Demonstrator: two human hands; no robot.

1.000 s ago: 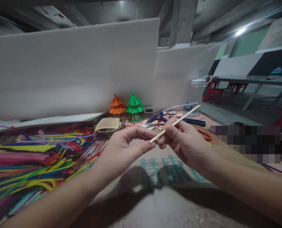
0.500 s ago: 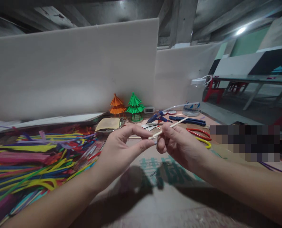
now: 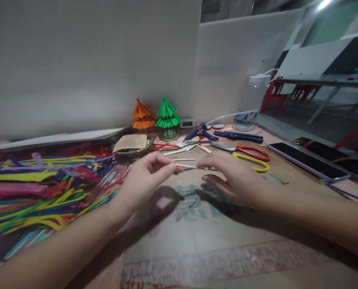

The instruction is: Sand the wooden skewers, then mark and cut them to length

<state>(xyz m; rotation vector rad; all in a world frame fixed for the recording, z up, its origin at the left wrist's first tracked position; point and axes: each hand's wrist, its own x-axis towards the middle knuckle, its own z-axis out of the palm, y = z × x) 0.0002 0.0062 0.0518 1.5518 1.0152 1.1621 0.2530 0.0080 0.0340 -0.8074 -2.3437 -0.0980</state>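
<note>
Between thumb and forefinger of the left hand (image 3: 145, 176) (a light pinch, seemingly for steadying), a thin stick (image 3: 185, 165) sits level over the tabletop (image 3: 215, 241); the right hand (image 3: 233, 180) hovers unclenched at its other tip.

Two hands (left hand (image 3: 145, 180), right hand (image 3: 236, 180)) are meeting at one stick (image 3: 185, 165); two paper trees, the orange tree (image 3: 141, 114) and the green tree (image 3: 167, 114), one pair of scissors (image 3: 248, 154), one glue gun (image 3: 200, 133) and one phone (image 3: 308, 160) are lying beyond.
</note>
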